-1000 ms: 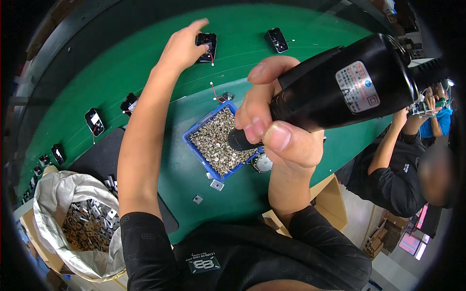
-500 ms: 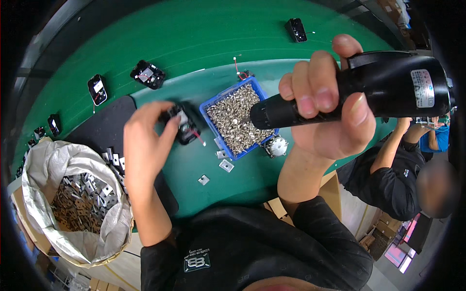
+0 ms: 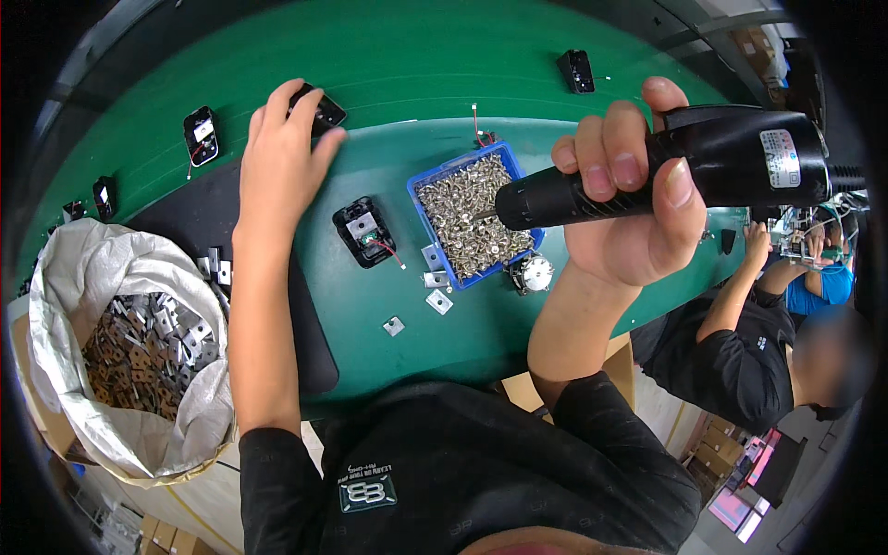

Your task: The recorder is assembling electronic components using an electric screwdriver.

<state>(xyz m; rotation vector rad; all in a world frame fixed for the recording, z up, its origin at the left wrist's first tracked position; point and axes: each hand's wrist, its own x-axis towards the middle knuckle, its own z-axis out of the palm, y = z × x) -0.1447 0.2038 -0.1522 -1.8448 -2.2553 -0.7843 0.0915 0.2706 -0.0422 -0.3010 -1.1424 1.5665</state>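
the right hand point(image 3: 629, 165) has its fingers clamped round a black power screwdriver point(image 3: 740, 157), its bit hanging over screws point(image 3: 476, 185) in a blue tray point(image 3: 458, 164); a dipping wrist could drive the bit into the heap and scatter some. the left hand point(image 3: 282, 153) reaches over a dark housing point(image 3: 330, 111) beyond the tray, fingers and thumb apart around it; i cannot tell whether they grip it, and a loose hold could let it tip or slide. an open housing point(image 3: 363, 231) lies on the green mat point(image 3: 365, 296), left of the tray, its red lead point(image 3: 388, 248) trailing toward the tray; a passing forearm could snag that lead and strain its joint. counted: one screwdriver, one tray, one round white-topped part point(image 3: 535, 274) just beside it, four loose metal plates point(image 3: 439, 302), the open housing, the one at the left hand, and three other housings point(image 3: 201, 134) that show clearly; those at the far left are too small to count, and the screws too many.
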